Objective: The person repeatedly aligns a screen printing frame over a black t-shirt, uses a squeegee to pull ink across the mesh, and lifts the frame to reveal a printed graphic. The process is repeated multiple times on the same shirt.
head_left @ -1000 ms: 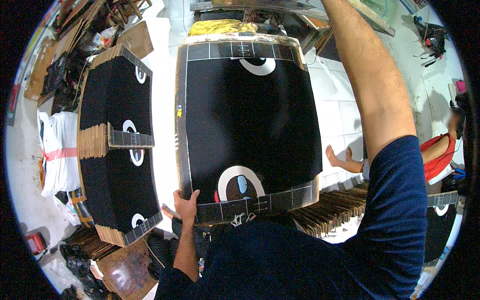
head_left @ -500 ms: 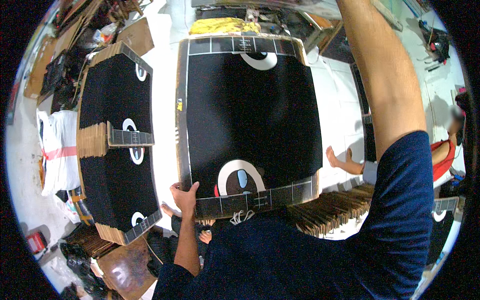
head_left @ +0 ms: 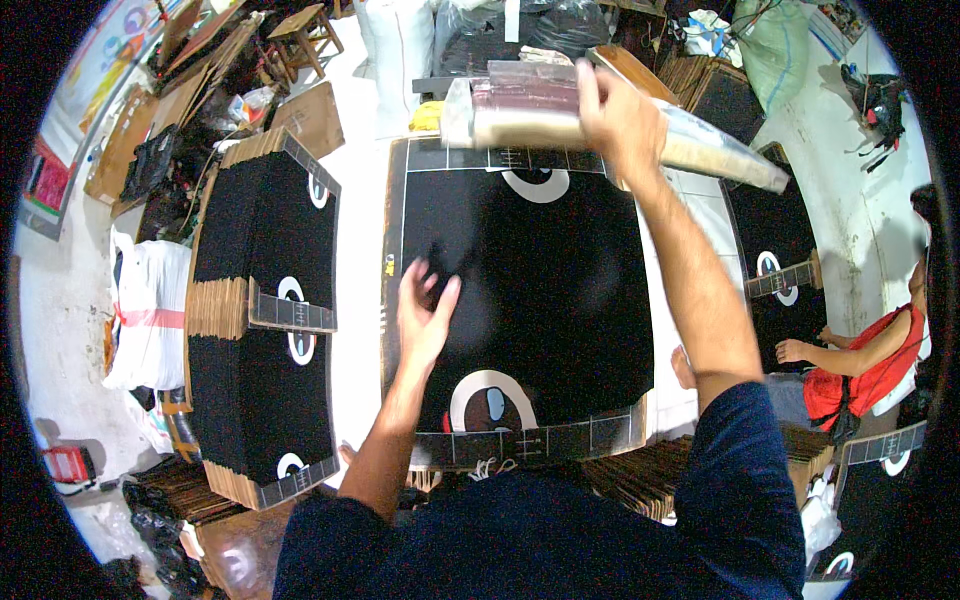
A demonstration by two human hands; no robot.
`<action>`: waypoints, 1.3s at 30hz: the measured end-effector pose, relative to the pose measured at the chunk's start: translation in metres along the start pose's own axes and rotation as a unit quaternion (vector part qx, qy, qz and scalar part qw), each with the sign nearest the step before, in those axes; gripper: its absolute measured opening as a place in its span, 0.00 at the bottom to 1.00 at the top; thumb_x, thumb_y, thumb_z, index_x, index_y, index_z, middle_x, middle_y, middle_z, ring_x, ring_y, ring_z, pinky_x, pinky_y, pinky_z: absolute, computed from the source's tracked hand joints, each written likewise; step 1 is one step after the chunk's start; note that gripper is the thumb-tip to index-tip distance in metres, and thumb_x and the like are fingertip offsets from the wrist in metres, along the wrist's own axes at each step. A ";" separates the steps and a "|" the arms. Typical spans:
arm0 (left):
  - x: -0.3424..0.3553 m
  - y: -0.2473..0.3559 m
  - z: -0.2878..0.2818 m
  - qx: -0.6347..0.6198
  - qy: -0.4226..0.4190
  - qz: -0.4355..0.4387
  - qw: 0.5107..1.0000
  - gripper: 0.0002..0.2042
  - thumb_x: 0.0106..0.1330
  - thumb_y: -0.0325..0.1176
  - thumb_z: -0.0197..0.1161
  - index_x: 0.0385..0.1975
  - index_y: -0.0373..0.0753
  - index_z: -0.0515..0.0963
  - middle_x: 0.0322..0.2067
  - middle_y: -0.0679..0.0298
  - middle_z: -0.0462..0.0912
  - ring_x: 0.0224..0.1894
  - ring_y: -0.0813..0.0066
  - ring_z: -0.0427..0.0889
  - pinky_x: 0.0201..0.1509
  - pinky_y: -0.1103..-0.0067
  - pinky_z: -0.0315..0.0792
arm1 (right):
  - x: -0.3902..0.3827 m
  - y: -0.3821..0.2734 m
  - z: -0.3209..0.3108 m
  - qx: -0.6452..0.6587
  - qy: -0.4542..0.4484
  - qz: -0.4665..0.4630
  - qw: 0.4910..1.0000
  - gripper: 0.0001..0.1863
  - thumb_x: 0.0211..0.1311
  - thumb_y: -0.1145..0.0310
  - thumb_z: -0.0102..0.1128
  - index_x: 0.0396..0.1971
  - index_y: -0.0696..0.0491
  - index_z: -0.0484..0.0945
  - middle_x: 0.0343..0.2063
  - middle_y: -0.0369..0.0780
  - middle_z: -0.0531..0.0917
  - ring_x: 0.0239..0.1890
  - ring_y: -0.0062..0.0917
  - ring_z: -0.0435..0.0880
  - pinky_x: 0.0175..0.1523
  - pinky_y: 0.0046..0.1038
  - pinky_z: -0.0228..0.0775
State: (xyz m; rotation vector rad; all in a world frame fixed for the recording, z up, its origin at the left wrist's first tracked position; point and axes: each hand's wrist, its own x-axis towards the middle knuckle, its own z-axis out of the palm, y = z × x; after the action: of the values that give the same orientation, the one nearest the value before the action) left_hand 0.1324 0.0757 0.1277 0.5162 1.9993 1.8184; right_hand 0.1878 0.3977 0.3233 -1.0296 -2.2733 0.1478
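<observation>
Before me lies a flat board covered in black cloth (head_left: 530, 270), with pale and dark bands along its far and near ends. A white ring with a blue oval and a red patch (head_left: 490, 400) is printed near its near end, and a second white ring (head_left: 540, 185) near the far end. My left hand (head_left: 425, 320) hovers over the cloth's left part, fingers apart and empty, slightly blurred. My right hand (head_left: 628, 125) grips a long, pale-edged frame (head_left: 530, 128) tilted over the far end; it resembles a printing screen. Its underside is hidden.
At the left, stacked boards with black tops (head_left: 260, 400) stand close by, next to a white wrapped bundle (head_left: 150, 315). Another black board (head_left: 775, 230) lies at the right. A seated person in red (head_left: 870, 360) is beyond it. Cardboard-coloured sheets (head_left: 640, 475) stand near my body.
My left hand has left the board's near left corner and risen over the cloth. My right hand has come into view, gripping the pale frame over the far end. The head view has shifted.
</observation>
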 end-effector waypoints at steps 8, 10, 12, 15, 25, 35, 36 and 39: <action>0.036 0.016 0.100 -0.447 0.139 -0.380 0.797 0.38 0.71 0.65 0.47 0.73 0.45 0.62 0.70 0.54 0.63 0.71 0.54 0.63 0.75 0.53 0.55 | -0.159 0.077 0.103 0.187 -0.134 0.016 0.973 0.13 0.65 0.59 0.64 0.42 0.52 0.84 0.39 0.42 0.85 0.50 0.42 0.81 0.56 0.42 0.70; 0.032 -0.022 0.097 -0.411 0.165 -0.430 0.787 0.35 0.72 0.62 0.47 0.71 0.41 0.64 0.67 0.52 0.67 0.68 0.54 0.68 0.72 0.55 0.61 | -0.138 0.102 0.150 0.132 -0.078 -0.034 0.988 0.18 0.61 0.59 0.68 0.47 0.51 0.82 0.44 0.43 0.84 0.52 0.42 0.80 0.57 0.43 0.70; 0.018 -0.057 0.089 -0.339 0.156 -0.432 0.821 0.33 0.73 0.57 0.51 0.67 0.35 0.66 0.62 0.49 0.71 0.62 0.55 0.73 0.68 0.57 0.67 | -0.099 0.126 0.201 0.084 -0.051 -0.070 0.993 0.26 0.56 0.59 0.72 0.55 0.50 0.78 0.51 0.44 0.82 0.56 0.42 0.78 0.60 0.45 0.69; -0.004 -0.094 0.079 0.102 0.226 -0.254 0.935 0.33 0.62 0.42 0.76 0.61 0.31 0.69 0.51 0.53 0.76 0.57 0.59 0.76 0.64 0.63 0.71 | -0.020 0.149 0.270 0.028 -0.078 -0.095 0.992 0.40 0.51 0.59 0.76 0.65 0.54 0.70 0.61 0.45 0.77 0.67 0.42 0.72 0.69 0.45 0.64; 0.010 -0.134 0.057 0.479 -0.013 0.161 0.863 0.63 0.41 0.59 0.84 0.74 0.30 0.55 0.71 0.43 0.63 0.73 0.45 0.63 0.75 0.56 0.56 | 0.086 0.145 0.305 -0.084 -0.287 -0.182 0.937 0.35 0.49 0.61 0.80 0.60 0.45 0.77 0.54 0.44 0.83 0.58 0.42 0.81 0.55 0.44 0.77; 0.009 -0.128 0.056 0.480 -0.033 0.160 0.862 0.58 0.49 0.59 0.80 0.73 0.29 0.56 0.71 0.43 0.63 0.75 0.47 0.61 0.77 0.54 0.55 | 0.026 0.146 0.304 -0.093 -0.145 -0.212 0.962 0.27 0.51 0.70 0.72 0.54 0.46 0.77 0.46 0.38 0.86 0.51 0.37 0.84 0.53 0.45 0.73; 0.009 -0.128 0.056 0.480 -0.034 0.159 0.862 0.58 0.50 0.59 0.79 0.73 0.29 0.57 0.71 0.43 0.63 0.75 0.47 0.61 0.77 0.54 0.55 | 0.011 0.146 0.295 -0.081 -0.125 -0.223 0.963 0.24 0.49 0.73 0.71 0.49 0.48 0.78 0.43 0.38 0.85 0.47 0.37 0.84 0.51 0.44 0.73; 0.008 -0.127 0.055 0.485 -0.038 0.157 0.860 0.57 0.51 0.60 0.78 0.73 0.28 0.57 0.71 0.43 0.63 0.75 0.48 0.61 0.77 0.54 0.55 | -0.045 0.139 0.257 -0.085 -0.109 -0.221 0.965 0.23 0.48 0.72 0.72 0.47 0.49 0.78 0.40 0.38 0.84 0.47 0.37 0.83 0.49 0.43 0.72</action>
State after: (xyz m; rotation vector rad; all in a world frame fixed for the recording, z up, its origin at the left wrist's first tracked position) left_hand 0.1520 0.1151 -0.0036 1.2193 2.7934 0.7381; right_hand 0.1474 0.4998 0.0494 -0.5842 -2.6954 -0.1301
